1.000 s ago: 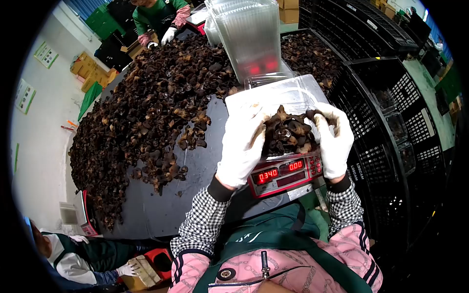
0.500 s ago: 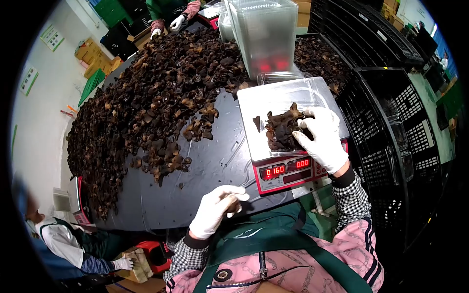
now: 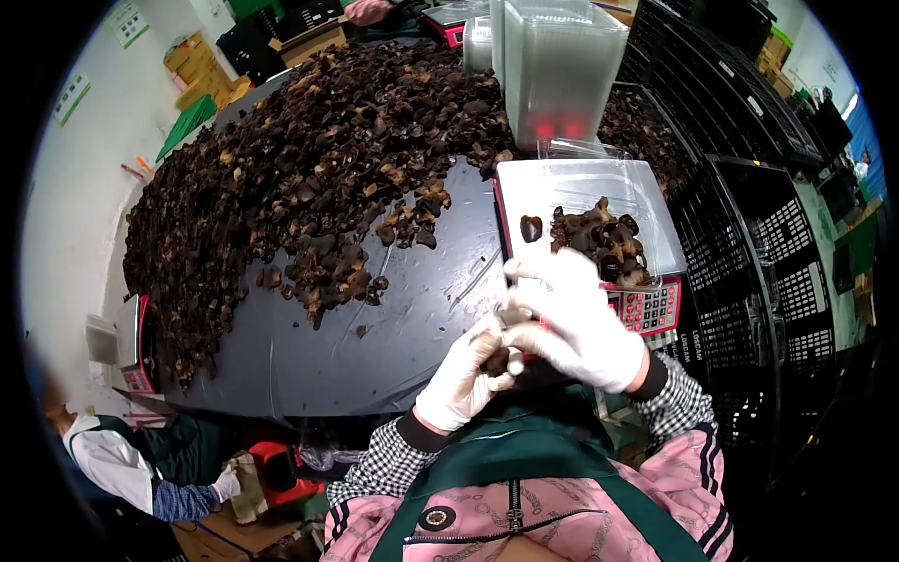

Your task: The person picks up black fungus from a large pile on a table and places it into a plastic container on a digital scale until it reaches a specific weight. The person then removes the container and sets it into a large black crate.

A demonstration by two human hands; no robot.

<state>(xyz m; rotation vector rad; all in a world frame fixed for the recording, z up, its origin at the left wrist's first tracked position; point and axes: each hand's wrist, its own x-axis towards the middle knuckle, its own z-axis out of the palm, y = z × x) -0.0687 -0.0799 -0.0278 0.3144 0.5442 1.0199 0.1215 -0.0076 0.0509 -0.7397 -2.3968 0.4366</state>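
My left hand point(image 3: 465, 379), in a white glove, is closed around a small dark brown piece of wood ear mushroom point(image 3: 497, 362) in front of the scale. Against its fingertips, my gloved right hand point(image 3: 585, 328) has its fingers bent together. What those fingers hold, if anything, is hidden. Beyond them stands a red digital scale point(image 3: 667, 309) with a metal pan, its display covered by my right hand. On the pan sits a clear plastic tray point(image 3: 646, 284) with a heap of wood ear mushrooms point(image 3: 599, 240). One separate piece point(image 3: 531, 229) lies left of the heap.
A large pile of wood ears point(image 3: 309, 169) spreads over the dark table point(image 3: 421, 309). Stacked clear trays point(image 3: 567, 75) stand behind the scale. Black crates point(image 3: 749, 234) line the right side. At the lower left, a co-worker's gloved hand point(image 3: 228, 482) holds a light brown object.
My right hand has left the mushrooms in the tray and come down to my left hand, which has moved right and up. The scale's display is now covered. The view has shifted.
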